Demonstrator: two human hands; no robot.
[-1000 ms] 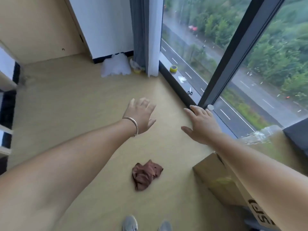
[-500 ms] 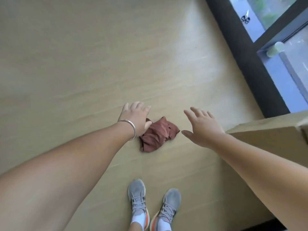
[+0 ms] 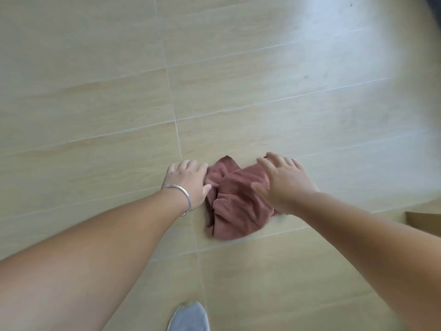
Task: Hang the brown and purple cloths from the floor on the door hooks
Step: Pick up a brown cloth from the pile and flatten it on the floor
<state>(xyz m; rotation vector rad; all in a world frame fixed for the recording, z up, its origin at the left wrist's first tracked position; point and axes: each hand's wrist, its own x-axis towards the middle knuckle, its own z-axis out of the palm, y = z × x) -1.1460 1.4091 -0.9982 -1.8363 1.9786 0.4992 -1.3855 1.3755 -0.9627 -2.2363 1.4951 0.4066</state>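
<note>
- The brown cloth [image 3: 235, 201] lies crumpled in a loose heap on the floor [image 3: 119, 91], across a grout line between pale wood-look tiles.
- The left hand [image 3: 188, 181] is at the cloth's left edge, palm down, fingers relaxed and slightly spread; its thumb tip touches the cloth's folds, and the hand grips nothing.
- A silver bangle [image 3: 182, 195] circles the left wrist, just left of the cloth.
- The right hand [image 3: 282, 181] is over the cloth's upper right part, palm down, fingers straight and spread wide; it covers that part of the cloth. Whether the palm presses the fabric or hovers just above it cannot be told.
- One pointed corner of the cloth sticks up at its far edge, between the two hands.
- Both bare forearms reach in from the near side, one on each side of the cloth.
- The toe of a grey shoe [image 3: 189, 317] shows at the bottom edge, nearer than the cloth and slightly to its left.
- A brown cardboard corner [image 3: 423, 219] shows at the right edge, well right of the cloth.
- The upper right of the view is blurred.
</note>
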